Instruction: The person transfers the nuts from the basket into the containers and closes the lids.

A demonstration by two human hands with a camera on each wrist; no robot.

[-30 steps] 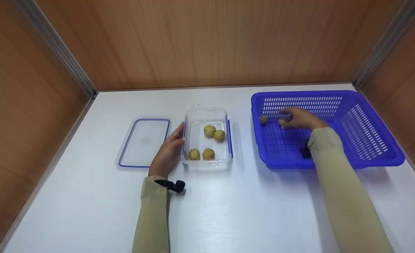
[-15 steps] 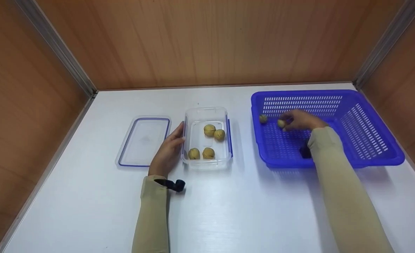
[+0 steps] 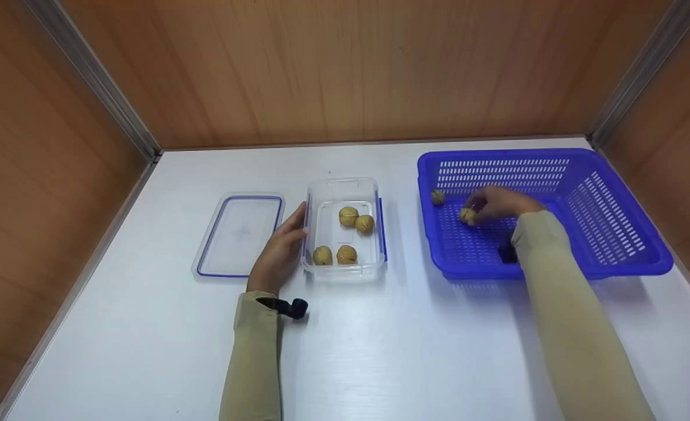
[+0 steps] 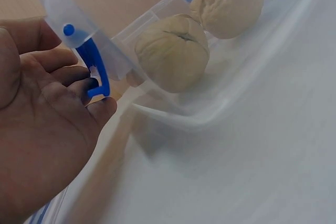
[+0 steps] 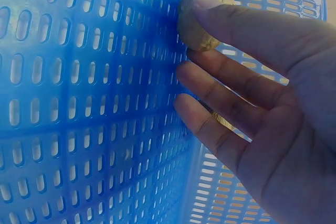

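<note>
While my left hand (image 3: pixel 278 252) rests with relaxed, straight fingers against the left wall of the clear rectangular plastic container with blue side clips (image 3: pixel 343 187), my right hand (image 3: pixel 500 203) works inside the blue slotted plastic basket (image 3: pixel 608 234) on the right of the white tabletop (image 3: pixel 380 351). In the right wrist view, the thumb and a fingertip hold a round tan walnut (image 5: pixel 202 17) at its edge, the other fingers spread loosely below it over the basket's slotted floor. The head view places this walnut in the basket's left half, near its left wall. A second tan walnut (image 3: pixel 437 197) lies just beyond it, close to the basket's far left corner, and its lower edge shows at the top of the right wrist view too.

The container stands near the middle of the table, open, with four more tan walnuts inside: two touching toward the far end (image 3: pixel 356 221) and two side by side at the near end (image 3: pixel 334 255). In the left wrist view, my fingertips sit at a blue hinged clip (image 4: pixel 94 69) on the container's side, with two walnuts visible through the clear wall. The container's clear flat lid with a blue rim (image 3: pixel 240 235) lies on the table just left of my left hand. Wood-grain panels (image 3: pixel 345 70) close in the workspace behind and to both sides.
</note>
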